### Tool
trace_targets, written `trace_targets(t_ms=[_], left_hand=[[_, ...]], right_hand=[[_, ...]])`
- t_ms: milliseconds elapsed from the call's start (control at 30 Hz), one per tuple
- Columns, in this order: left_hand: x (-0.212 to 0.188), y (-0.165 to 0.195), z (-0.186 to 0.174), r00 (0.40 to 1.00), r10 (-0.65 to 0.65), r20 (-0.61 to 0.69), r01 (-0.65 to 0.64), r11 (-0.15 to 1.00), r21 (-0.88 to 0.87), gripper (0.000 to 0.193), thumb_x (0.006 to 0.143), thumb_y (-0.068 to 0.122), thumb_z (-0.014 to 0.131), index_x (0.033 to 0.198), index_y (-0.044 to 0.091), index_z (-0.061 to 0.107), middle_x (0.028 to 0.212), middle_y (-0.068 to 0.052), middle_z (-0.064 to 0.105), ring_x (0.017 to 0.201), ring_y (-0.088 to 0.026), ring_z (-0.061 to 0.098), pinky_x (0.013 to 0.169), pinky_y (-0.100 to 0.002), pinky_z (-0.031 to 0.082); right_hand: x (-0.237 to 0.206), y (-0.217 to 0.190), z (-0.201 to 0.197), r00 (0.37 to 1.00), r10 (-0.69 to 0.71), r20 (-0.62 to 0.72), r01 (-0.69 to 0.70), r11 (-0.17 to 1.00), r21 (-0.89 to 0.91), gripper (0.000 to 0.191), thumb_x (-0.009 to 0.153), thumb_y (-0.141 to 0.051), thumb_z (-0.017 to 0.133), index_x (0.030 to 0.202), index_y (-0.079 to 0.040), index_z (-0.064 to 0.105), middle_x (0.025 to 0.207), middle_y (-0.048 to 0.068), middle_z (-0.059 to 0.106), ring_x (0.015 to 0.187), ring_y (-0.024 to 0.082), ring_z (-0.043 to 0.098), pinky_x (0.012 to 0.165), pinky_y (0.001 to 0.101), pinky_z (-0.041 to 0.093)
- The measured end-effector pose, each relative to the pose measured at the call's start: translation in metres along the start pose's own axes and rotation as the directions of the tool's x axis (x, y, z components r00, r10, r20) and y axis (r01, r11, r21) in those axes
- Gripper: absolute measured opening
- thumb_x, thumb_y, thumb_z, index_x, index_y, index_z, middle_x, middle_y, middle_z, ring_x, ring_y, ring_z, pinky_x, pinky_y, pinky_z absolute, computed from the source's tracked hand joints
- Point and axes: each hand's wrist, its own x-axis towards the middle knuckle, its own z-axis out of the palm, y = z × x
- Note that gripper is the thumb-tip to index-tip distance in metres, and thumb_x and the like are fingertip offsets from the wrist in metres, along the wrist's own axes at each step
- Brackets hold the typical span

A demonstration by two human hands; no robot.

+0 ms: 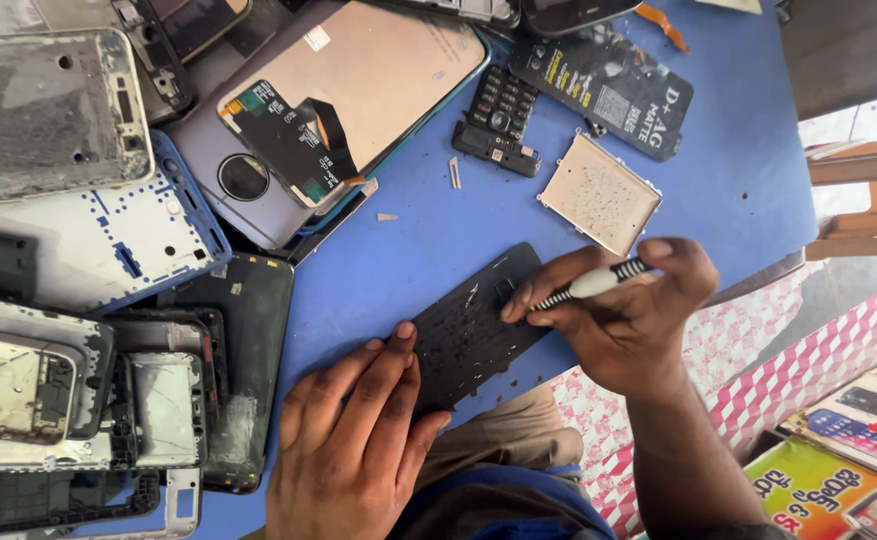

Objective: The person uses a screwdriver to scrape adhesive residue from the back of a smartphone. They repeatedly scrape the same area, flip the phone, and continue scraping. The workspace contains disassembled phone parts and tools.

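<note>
A flat black phone panel (468, 335) lies on the blue table (398, 260) near its front edge. My left hand (353, 440) rests flat beside it, fingertips pressing on the panel's near left corner. My right hand (628, 315) grips a small screwdriver (593, 285) with a white and black striped handle. Its tip touches the panel's upper right part. Small specks and bits lie scattered on the panel's surface.
Several phone frames and back covers (78, 330) are piled at the left. A screen with a flex cable (348, 100), a black keypad (498, 115), a tan metal plate (600, 195) and a black packet (613, 90) lie further back. A wooden stool (863, 200) stands right.
</note>
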Motion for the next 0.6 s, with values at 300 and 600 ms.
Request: trace_targets(t_ms=[300,600], left_hand=[[0.0013,0.0009,-0.0027,1.000,-0.004,0.001,0.004,1.000,-0.014,0.045,0.087,0.037,0.077,0.116,0.002,0.073,0.138,-0.005,0.064,0.122,-0.023,0.057,0.102,-0.044,0.042],[0.0055,0.0054,-0.0067,0.999,-0.045,0.025,0.046,0.998,-0.031,0.045,0.086,0.036,0.077,0.115,0.002,0.072,0.139,-0.004,0.063,0.122,-0.023,0.057,0.102,-0.044,0.042]], right_hand=[[0.0003,0.0054,-0.0083,0.998,0.058,0.037,-0.063,0.984,0.164,0.075,0.105,0.012,0.061,0.149,-0.027,0.015,0.097,0.023,0.065,0.080,0.031,0.075,0.082,0.0452,0.070],[0.0000,-0.0003,-0.0054,0.999,0.034,0.041,-0.040,0.986,0.159,0.073,0.103,0.009,0.063,0.147,-0.027,0.018,0.095,0.022,0.065,0.079,0.032,0.075,0.078,0.0433,0.069]])
